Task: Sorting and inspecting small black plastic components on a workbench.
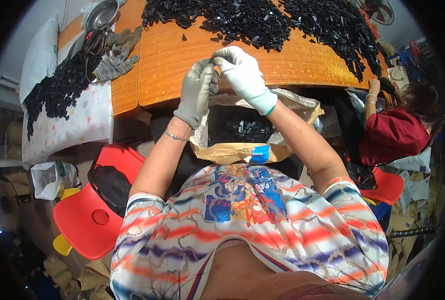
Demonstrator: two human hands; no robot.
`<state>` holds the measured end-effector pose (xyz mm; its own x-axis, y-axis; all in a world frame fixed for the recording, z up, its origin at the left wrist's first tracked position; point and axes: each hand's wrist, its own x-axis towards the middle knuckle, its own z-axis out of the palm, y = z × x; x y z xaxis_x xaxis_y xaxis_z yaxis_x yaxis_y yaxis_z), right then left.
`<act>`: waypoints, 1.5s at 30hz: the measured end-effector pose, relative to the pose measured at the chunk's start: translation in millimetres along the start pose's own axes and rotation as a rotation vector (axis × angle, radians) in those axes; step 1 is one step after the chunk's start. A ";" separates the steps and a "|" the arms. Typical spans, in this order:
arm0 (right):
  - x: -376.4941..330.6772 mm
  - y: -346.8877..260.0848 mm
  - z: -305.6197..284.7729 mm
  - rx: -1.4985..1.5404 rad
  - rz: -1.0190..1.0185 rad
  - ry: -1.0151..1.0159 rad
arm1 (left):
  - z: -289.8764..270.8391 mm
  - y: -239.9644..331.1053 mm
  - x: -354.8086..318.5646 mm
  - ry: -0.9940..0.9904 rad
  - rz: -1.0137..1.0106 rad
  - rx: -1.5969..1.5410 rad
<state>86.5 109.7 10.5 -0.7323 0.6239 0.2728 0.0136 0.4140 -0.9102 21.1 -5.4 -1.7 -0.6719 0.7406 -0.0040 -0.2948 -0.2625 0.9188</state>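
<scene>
Both hands up over sack [232,150]: left hand [196,91] & right hand [242,75] pinch small black part [211,60].

Beyond the hands stands an orange wooden table [302,60], and to their left a lower surface is covered with a white cloth with coloured shapes [90,117], where a metal bowl [101,15] and a pair of grey gloves [116,60] lie. Below and left of the hands stands a red plastic chair [90,220] with a black bag [111,186] on it. Far to the right, a person in a red top [390,137] sits on another red chair [388,187].
</scene>
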 end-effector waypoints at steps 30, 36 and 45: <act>21.1 7.7 -41.4 -0.341 -0.030 -0.097 | -10.1 4.3 19.0 -0.153 -0.214 0.140; 9.2 4.5 -64.2 0.204 0.128 -0.500 | -12.0 -3.5 0.0 -0.110 -0.346 -0.053; -13.3 0.1 -58.9 0.042 0.370 -0.764 | -19.3 -14.3 -38.3 -0.297 -0.457 0.099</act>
<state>136.4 140.4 25.1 -0.9445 0.0886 -0.3164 0.3285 0.2375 -0.9142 38.0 -42.0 -22.3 -0.2655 0.9120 -0.3126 -0.4368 0.1752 0.8823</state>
